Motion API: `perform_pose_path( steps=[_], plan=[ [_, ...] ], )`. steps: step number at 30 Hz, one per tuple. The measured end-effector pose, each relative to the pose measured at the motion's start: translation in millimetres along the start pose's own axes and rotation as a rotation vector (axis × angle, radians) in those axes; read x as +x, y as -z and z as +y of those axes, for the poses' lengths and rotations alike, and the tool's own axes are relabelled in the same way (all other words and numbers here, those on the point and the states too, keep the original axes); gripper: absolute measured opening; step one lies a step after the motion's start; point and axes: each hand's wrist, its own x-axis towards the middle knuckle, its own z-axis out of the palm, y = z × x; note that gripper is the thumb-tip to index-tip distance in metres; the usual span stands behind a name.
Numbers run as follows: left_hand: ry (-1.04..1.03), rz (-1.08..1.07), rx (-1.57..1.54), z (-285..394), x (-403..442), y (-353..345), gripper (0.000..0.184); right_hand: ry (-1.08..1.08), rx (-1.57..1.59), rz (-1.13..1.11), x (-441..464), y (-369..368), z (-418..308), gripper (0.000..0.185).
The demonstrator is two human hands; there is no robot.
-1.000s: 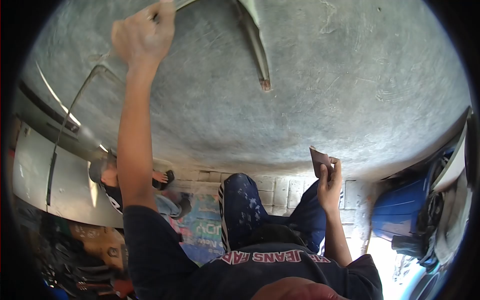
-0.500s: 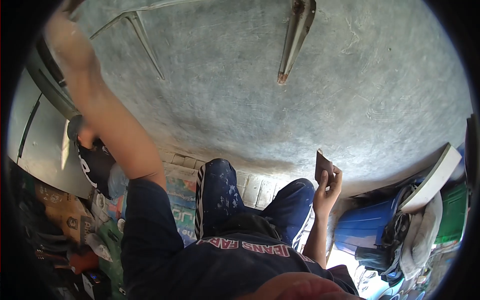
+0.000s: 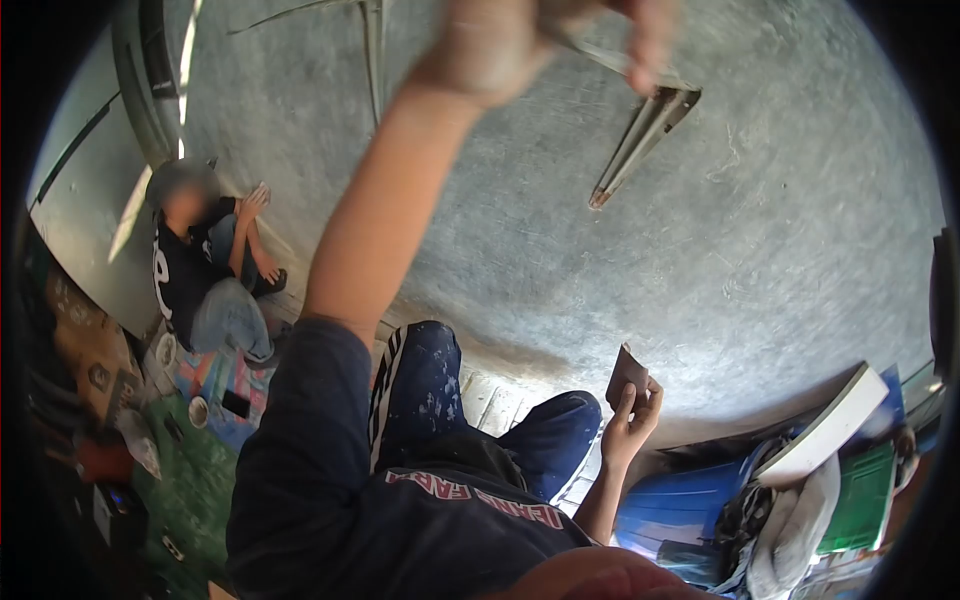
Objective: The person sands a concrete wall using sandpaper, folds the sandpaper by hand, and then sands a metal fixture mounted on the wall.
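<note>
In the head view, my right hand [image 3: 634, 412] pinches a small folded piece of brown sandpaper [image 3: 627, 380] between thumb and fingers. It is held above my right knee, apart from the grey wall [image 3: 520, 250]. My left hand [image 3: 510, 45] is raised at the top edge, smeared by motion and partly cut off. It is in front of the wall near a metal shelf bracket [image 3: 640, 145]; I cannot see whether it touches the bracket or holds anything.
A co-worker [image 3: 195, 265] sits by the wall at left. Near them are a cup [image 3: 198, 411] and a phone [image 3: 236, 403] on a colourful sheet. A blue bin [image 3: 670, 505], a green bin [image 3: 858, 495] and a white board [image 3: 825, 425] stand at right. Another bracket [image 3: 373, 60] is on the wall.
My left arm has swung right across the wall from the upper left. The view has shifted, showing more of the co-worker. My right hand still holds the sandpaper.
</note>
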Motion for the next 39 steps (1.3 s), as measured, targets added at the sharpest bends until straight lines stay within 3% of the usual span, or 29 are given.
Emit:
perform_pose_path(
  steps=[1,3,5,9,11,17,19,26,29,32,37,39],
  plan=[
    [0.051,-0.124,0.000,-7,10,-5,0.053,0.009,-0.007,-0.016,1,2,2,0.021],
    [-0.051,0.197,0.181,-33,29,-53,0.055,-0.020,0.051,-0.028,-1,9,7,0.021],
    [0.097,0.207,0.268,-36,39,-75,0.044,0.059,0.038,-0.019,0,13,9,0.020],
    [0.022,0.200,0.302,-61,68,-101,0.059,0.026,0.114,-0.004,-4,13,-6,0.021],
    [0.130,0.318,0.605,-67,78,-117,0.051,0.023,0.123,-0.007,-3,11,-5,0.021],
    [0.070,0.455,0.868,-90,99,-149,0.041,0.050,0.089,-0.053,1,1,-1,0.021],
    [0.143,0.444,0.830,-97,106,-159,0.040,0.051,0.099,-0.058,4,-2,-2,0.021],
    [0.332,0.194,1.152,-131,130,-182,0.042,0.036,0.152,-0.054,9,0,3,0.022],
    [0.199,0.356,1.301,-178,146,-200,0.043,0.042,0.144,-0.022,9,-9,-6,0.022],
    [0.202,0.327,1.074,-136,120,-185,0.041,0.071,0.110,-0.043,10,-14,-15,0.020],
    [0.100,0.359,0.848,-141,104,-180,0.037,-0.002,0.174,-0.067,11,-21,-19,0.025],
    [-0.238,0.681,0.765,-133,95,-176,0.040,-0.015,0.175,-0.056,10,-24,-24,0.026]
  ],
)
